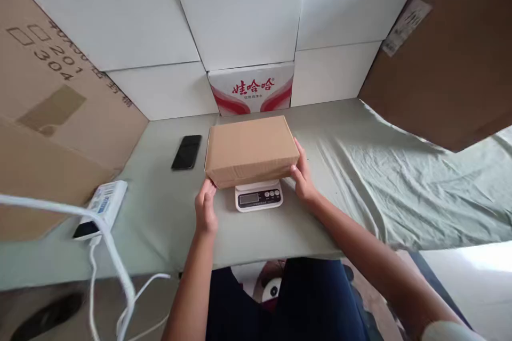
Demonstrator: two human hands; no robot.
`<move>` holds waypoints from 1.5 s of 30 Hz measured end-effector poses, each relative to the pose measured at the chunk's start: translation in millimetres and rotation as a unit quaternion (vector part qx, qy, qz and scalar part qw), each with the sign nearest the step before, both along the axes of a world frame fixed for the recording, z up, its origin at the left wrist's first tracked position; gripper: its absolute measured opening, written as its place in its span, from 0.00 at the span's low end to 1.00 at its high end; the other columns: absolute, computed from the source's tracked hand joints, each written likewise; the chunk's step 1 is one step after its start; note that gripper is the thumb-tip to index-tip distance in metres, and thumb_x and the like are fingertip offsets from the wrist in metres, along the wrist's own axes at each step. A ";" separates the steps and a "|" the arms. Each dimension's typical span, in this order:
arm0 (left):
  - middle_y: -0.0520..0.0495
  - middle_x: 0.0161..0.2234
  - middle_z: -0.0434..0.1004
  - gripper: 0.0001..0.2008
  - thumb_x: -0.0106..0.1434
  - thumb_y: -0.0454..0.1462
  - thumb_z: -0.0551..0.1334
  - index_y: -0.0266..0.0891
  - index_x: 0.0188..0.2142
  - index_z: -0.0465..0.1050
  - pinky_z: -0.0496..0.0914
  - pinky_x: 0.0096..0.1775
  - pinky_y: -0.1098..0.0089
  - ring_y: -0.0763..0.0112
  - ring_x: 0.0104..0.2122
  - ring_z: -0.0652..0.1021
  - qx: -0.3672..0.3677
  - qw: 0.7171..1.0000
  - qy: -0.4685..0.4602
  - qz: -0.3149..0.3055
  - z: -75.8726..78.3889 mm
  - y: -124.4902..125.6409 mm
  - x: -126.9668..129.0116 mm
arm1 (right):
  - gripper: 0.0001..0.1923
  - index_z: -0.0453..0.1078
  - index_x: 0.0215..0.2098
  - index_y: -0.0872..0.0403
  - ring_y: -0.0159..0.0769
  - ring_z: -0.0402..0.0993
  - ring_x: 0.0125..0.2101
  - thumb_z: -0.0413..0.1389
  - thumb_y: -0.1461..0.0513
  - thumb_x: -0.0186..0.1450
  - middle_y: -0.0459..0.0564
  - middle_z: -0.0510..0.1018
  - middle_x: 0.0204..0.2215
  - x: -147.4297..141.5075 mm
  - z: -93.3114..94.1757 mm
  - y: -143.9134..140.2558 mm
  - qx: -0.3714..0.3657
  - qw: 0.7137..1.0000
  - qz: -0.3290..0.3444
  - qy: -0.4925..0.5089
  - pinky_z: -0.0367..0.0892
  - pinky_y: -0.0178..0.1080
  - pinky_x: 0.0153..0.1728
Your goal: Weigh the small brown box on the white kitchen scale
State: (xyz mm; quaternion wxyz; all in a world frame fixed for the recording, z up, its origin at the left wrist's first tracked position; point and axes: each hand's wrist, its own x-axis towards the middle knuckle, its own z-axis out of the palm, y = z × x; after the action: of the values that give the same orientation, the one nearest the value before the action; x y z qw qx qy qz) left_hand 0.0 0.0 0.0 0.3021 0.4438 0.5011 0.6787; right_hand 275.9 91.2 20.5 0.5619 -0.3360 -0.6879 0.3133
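A closed brown cardboard box is in the middle of the table, over a small white digital scale. The scale's front panel with its display and buttons shows below the box; its weighing plate is hidden. My left hand grips the box at its near left corner. At the right end, my right hand holds the near right corner, thumb on the front side. Whether the box rests on the scale or is held just above it, I cannot tell.
A black phone lies left of the box. Farther left are a white power strip and a white cable. White boxes stand along the back. Large cardboard boxes flank both sides, left and right. Green cloth covers the table.
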 end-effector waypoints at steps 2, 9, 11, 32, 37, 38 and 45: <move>0.30 0.62 0.77 0.42 0.64 0.65 0.59 0.34 0.62 0.77 0.68 0.65 0.51 0.42 0.68 0.70 -0.003 1.000 0.005 0.006 2.2 0.2 1.2 | 0.37 0.51 0.76 0.37 0.55 0.58 0.71 0.46 0.38 0.73 0.50 0.60 0.73 0.1 0.0 -0.3 -0.002 1.000 -0.007 -0.004 0.65 0.59 0.66; 0.29 0.62 0.77 0.43 0.64 0.65 0.59 0.35 0.63 0.76 0.66 0.66 0.50 0.42 0.68 0.70 0.011 1.000 0.001 -0.004 4.7 -1.0 3.7 | 0.39 0.48 0.77 0.40 0.57 0.59 0.71 0.45 0.37 0.73 0.52 0.60 0.73 0.1 -1.1 -2.1 0.001 0.999 -0.023 -0.026 0.67 0.59 0.65; 0.30 0.64 0.75 0.42 0.64 0.64 0.60 0.36 0.64 0.75 0.65 0.67 0.50 0.42 0.69 0.69 0.020 1.000 -0.004 -0.006 7.0 -1.4 3.5 | 0.39 0.48 0.77 0.40 0.57 0.61 0.70 0.45 0.38 0.73 0.53 0.61 0.73 1.0 -0.7 -0.9 0.003 0.999 -0.031 -0.014 0.66 0.60 0.65; 0.32 0.63 0.76 0.40 0.60 0.66 0.63 0.41 0.59 0.78 0.64 0.67 0.50 0.45 0.69 0.69 0.051 0.997 -0.046 -0.033 41.7 104.2 -13.0 | 0.39 0.54 0.75 0.41 0.51 0.49 0.77 0.46 0.36 0.72 0.47 0.61 0.75 -23.2 45.0 66.6 0.032 0.998 -0.015 0.058 0.46 0.57 0.77; 0.32 0.64 0.75 0.41 0.57 0.68 0.65 0.42 0.57 0.79 0.66 0.66 0.51 0.46 0.68 0.71 -0.001 0.996 -0.077 -0.035 17.4 154.5 -16.4 | 0.44 0.53 0.75 0.45 0.51 0.47 0.77 0.46 0.33 0.69 0.50 0.57 0.77 -35.6 21.5 109.7 -0.025 0.997 -0.015 0.071 0.44 0.57 0.77; 0.32 0.64 0.75 0.41 0.57 0.68 0.65 0.41 0.57 0.79 0.66 0.66 0.51 0.47 0.68 0.71 -0.006 0.996 -0.078 -0.037 11.7 156.7 -16.1 | 0.44 0.53 0.75 0.45 0.51 0.47 0.77 0.47 0.33 0.69 0.50 0.57 0.77 -36.1 15.6 113.3 -0.032 0.997 -0.012 0.072 0.44 0.56 0.78; 0.30 0.64 0.75 0.42 0.57 0.68 0.63 0.40 0.57 0.79 0.65 0.66 0.51 0.47 0.67 0.72 -0.038 0.996 -0.078 -0.029 -2.3 152.1 -22.1 | 0.40 0.54 0.74 0.45 0.50 0.57 0.74 0.48 0.37 0.70 0.52 0.61 0.74 -25.4 -3.9 126.8 -0.061 0.996 0.018 0.068 0.53 0.56 0.74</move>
State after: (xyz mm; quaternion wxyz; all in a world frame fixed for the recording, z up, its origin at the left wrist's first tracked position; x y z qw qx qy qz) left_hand -22.1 152.1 -2.3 0.3767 0.3923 0.4882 0.6826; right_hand 250.5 218.0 16.6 0.5802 -0.3349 -0.6335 0.3872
